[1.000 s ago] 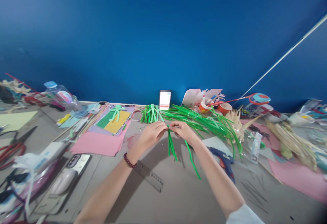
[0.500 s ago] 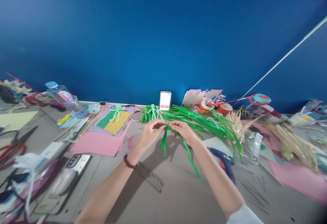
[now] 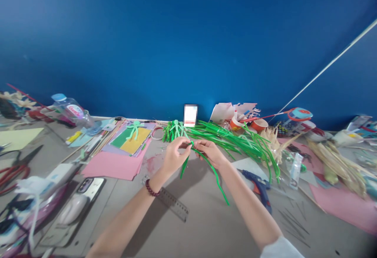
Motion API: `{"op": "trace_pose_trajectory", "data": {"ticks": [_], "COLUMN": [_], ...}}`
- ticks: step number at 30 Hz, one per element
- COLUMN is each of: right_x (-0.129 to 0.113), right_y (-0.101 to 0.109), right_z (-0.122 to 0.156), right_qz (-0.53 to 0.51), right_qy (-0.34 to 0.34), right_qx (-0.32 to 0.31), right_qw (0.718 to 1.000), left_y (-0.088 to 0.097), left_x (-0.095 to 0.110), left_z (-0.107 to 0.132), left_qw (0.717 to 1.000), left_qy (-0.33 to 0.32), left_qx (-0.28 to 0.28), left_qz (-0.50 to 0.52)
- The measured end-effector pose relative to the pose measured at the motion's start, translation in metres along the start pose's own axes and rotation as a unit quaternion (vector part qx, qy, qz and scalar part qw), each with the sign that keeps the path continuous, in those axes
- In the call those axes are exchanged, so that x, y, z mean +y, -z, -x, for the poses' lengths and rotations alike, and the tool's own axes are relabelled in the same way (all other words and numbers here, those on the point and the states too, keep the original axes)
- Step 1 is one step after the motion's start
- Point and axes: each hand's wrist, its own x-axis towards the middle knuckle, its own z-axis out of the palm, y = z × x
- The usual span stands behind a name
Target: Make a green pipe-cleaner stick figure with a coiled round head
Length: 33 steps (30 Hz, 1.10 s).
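Observation:
Both my hands meet above the middle of the grey table [image 3: 206,226], pinching a bent green pipe cleaner [image 3: 215,177]. My left hand [image 3: 174,155] grips its short folded end, which hangs down and leftward. My right hand [image 3: 209,152] holds the same piece at the bend, and the long wavy tail runs down to the right under my forearm. Just behind my hands lie a heap of loose green pipe cleaners [image 3: 235,140] and small green pipe-cleaner figures [image 3: 176,129].
Pink paper sheets [image 3: 113,165] and coloured card lie left, with a phone [image 3: 88,185], red scissors [image 3: 14,167] and a water bottle [image 3: 72,110]. A clear ruler [image 3: 172,205] sits near my left wrist. A blue glue gun [image 3: 259,185], paper cups [image 3: 259,124] and dried husks [image 3: 335,163] are right.
The short hanging end of the pipe cleaner has swung leftward and been drawn shorter as my fingers twist it. My hands have stayed almost in place.

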Motion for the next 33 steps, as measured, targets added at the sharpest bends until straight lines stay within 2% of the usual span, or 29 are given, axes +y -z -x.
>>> {"op": "trace_pose_trajectory", "data": {"ticks": [7, 16, 23, 27, 33], "right_x": [-0.0016, -0.0015, -0.0038, -0.0029, -0.0056], "right_y": [-0.0038, -0.0015, -0.0038, -0.0045, -0.0044], "right_z": [0.0017, 0.0010, 0.0019, 0.0021, 0.0028], "right_qz": [-0.015, -0.011, 0.113, 0.099, 0.062], "right_qy": [-0.002, 0.011, 0.131, 0.120, 0.108], "right_qx": [0.005, 0.002, 0.026, 0.007, 0.007], "right_qw": [1.000, 1.000, 0.985, 0.988, 0.992], "left_y": [-0.0003, 0.0000, 0.0041, 0.0054, 0.0042], "left_x": [-0.0035, -0.0040, 0.0008, 0.0035, 0.0038], "left_z": [0.0014, -0.0013, -0.0049, -0.0050, -0.0042], "left_qw": [0.996, 0.995, 0.998, 0.998, 0.997], "left_qy": [-0.068, -0.053, -0.021, -0.031, -0.026], "left_qx": [0.024, 0.040, 0.001, -0.046, -0.044], "left_qz": [-0.053, -0.073, -0.053, -0.044, -0.050]}}
